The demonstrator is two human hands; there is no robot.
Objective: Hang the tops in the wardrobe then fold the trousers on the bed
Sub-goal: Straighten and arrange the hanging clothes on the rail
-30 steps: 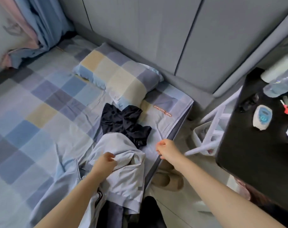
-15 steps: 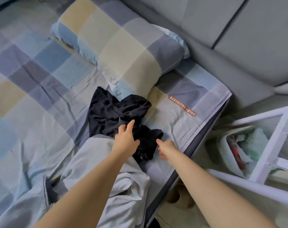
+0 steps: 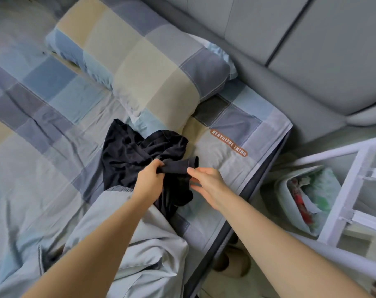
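Left hand (image 3: 149, 180) gripped the black garment (image 3: 129, 153), right hand (image 3: 206, 183) hovered open beside it; best shaken flat on the bed (image 3: 32, 147) first.

**Count of things on and beside the bed**

Two hands are in view: the left hand (image 3: 149, 179) and the right hand (image 3: 206, 183). Two garments lie on the bed (image 3: 32, 147): one black garment (image 3: 127, 153) and one grey garment (image 3: 139, 244). There is one pillow (image 3: 139, 61) and one checked sheet (image 3: 43, 100), which carries one brown label (image 3: 229, 142). On the floor to the right stand one bin (image 3: 290, 203) and one white frame (image 3: 344, 190). Two slippers (image 3: 232, 263) show at the bed's edge. Three grey panels (image 3: 333, 50) run behind the bed.
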